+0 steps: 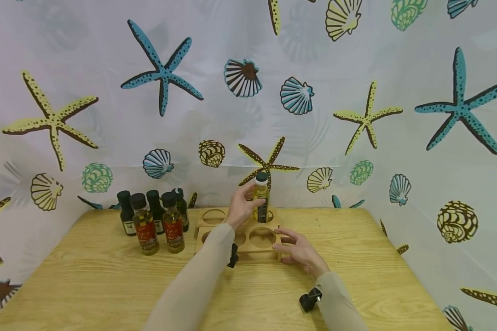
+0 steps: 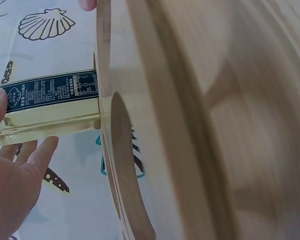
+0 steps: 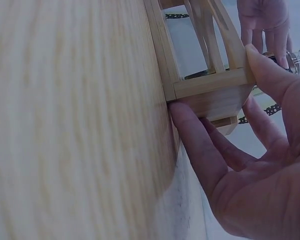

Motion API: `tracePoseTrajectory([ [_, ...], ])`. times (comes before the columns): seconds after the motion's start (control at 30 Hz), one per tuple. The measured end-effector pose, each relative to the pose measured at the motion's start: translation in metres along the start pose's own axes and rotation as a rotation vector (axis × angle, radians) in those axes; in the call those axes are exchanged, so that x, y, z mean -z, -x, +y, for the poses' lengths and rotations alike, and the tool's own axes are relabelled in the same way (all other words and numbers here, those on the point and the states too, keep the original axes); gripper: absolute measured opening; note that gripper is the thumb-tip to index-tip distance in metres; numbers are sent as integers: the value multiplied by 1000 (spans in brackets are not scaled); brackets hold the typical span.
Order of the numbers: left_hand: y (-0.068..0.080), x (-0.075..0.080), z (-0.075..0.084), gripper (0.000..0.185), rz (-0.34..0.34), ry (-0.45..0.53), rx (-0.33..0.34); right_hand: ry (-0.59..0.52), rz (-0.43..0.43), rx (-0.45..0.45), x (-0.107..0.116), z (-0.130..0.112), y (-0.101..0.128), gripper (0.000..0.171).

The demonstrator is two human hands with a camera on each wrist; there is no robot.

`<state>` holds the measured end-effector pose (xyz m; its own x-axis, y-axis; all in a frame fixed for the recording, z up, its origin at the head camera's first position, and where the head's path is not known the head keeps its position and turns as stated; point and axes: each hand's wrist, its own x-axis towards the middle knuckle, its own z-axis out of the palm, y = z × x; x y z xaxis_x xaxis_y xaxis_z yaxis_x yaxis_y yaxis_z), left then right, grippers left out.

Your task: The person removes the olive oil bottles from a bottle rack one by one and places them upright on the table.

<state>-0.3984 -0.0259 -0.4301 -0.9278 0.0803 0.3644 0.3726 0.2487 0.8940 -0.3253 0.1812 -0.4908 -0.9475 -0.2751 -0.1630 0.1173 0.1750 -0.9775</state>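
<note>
My left hand (image 1: 240, 209) holds an upright oil bottle (image 1: 262, 197) with a dark cap, white neck band and black label. Pale yellow oil shows through its sides in the left wrist view, where the thumb lies on the label and the fingers are behind. The bottle's base is in the back-right hole of a two-tier wooden bottle rack (image 1: 258, 251). At the rack's right end is my right hand (image 1: 298, 252). Its thumb and fingers grip the end piece (image 3: 217, 83), as the right wrist view shows.
Left of the rack stand two red-labelled oil bottles (image 1: 147, 230) with dark caps. Several dark green bottles (image 1: 127, 216) are grouped behind them. A curtain (image 1: 248, 119) with starfish and shells hangs along the back edge of the wooden table (image 1: 87, 276).
</note>
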Motion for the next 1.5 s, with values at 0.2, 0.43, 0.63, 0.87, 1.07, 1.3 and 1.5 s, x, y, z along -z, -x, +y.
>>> tracePoseTrajectory([
  [0.2, 4, 5, 4, 62, 19, 14, 4, 1, 6, -4, -2, -1, 1, 60],
  [0.43, 11, 11, 15, 59, 41, 25, 5, -3, -8, 2, -5, 1, 1, 60],
  [0.63, 14, 18, 21, 60, 82, 78, 30, -10, -13, -8, -7, 3, 1, 61],
  [0.87, 19, 26, 24, 65, 140, 90, 49, -2, -18, -7, -7, 6, 2, 62],
  [1.07, 28, 33, 28, 63, 132, 100, 64, -4, -4, -4, -7, 7, 7, 60],
  [1.3, 33, 49, 38, 65, 75, 97, 47, -7, 7, 12, -4, 3, 7, 58],
  [1.5, 42, 66, 50, 66, 65, 88, 50, -14, 4, 10, -2, 0, 3, 57],
])
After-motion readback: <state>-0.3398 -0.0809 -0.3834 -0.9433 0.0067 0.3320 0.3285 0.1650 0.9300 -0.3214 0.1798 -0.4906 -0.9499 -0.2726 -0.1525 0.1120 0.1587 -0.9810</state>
